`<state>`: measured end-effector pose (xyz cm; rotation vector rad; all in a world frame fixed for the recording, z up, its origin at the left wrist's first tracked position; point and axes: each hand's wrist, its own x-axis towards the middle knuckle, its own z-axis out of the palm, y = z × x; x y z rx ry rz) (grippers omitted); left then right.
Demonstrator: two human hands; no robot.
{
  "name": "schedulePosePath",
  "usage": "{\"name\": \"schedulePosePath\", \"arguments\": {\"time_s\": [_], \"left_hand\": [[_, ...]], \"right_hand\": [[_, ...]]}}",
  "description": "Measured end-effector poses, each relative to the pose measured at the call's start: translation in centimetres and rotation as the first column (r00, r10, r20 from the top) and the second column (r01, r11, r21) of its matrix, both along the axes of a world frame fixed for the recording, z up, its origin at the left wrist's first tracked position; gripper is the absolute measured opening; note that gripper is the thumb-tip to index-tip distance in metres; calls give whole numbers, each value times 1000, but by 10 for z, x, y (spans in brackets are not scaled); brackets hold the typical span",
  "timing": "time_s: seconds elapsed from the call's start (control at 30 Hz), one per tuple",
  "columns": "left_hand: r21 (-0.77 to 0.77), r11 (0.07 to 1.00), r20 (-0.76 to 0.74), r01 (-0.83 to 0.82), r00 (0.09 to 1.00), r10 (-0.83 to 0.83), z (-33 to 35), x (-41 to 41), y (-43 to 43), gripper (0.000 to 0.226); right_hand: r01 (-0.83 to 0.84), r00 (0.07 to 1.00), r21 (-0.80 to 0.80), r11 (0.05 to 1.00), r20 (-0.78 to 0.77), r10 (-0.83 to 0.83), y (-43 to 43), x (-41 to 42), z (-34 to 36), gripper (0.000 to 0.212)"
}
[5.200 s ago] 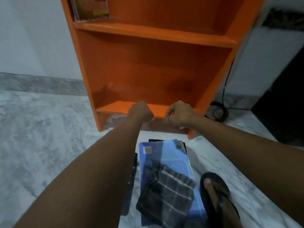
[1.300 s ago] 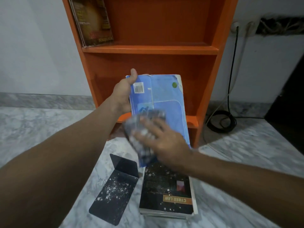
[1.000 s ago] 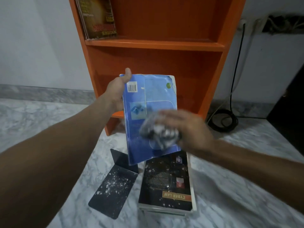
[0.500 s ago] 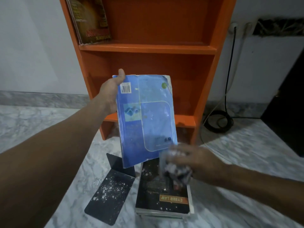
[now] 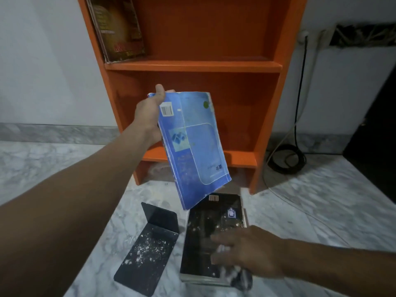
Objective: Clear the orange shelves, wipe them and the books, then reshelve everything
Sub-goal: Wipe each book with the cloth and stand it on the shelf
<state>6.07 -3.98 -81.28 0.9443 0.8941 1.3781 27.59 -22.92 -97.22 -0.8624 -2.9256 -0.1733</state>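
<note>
Down from the blue book (image 5: pixel 194 146) — gripped by the left hand (image 5: pixel 147 114) — the right hand (image 5: pixel 248 254) has dropped, its fingers pressing the cloth (image 5: pixel 240 277) onto the black book (image 5: pixel 212 239).

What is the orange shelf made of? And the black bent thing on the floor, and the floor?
The orange shelf looks like painted wood or board: flat, thick planks with a smooth matte coat. The black bent thing is probably thin sheet metal, folded sharply into an L and dusted with white specks. The floor looks like polished marble, pale with grey veins, though it may be tile.

L hand (image 5: pixel 149 112) w/ blue book (image 5: pixel 192 144) aloft; R hand (image 5: pixel 250 254), cloth (image 5: pixel 242 277) on black book (image 5: pixel 212 234).
</note>
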Motion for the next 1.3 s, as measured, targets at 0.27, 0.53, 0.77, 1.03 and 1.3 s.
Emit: {"name": "schedulePosePath", "arguments": {"time_s": [0.27,0.53,0.77,1.03,1.3], "left_hand": [[-46,983,-59,-175,983,172,3,21,5,24],[113,982,-138,-154,976,169,26,62,-17,31],[-122,986,-300,118,942,-150,-27,24,-1,78],[124,887,-175,445,890,-422,-21,-8,-9,24],[116,939,-181,324,936,-300,-18,3,-6,24]], "right_hand": [[395,599,-277,876,-645,-474,67,-30,105,83],[496,407,-411,765,-668,-623,95,-43,104,51],[-125,10,-788,603,-609,-793,80,4,131,35],[84,-56,-805,587,-592,-804,88,19,114,21],[348,106,-422,837,-870,-482,106,14,187,45]]}}
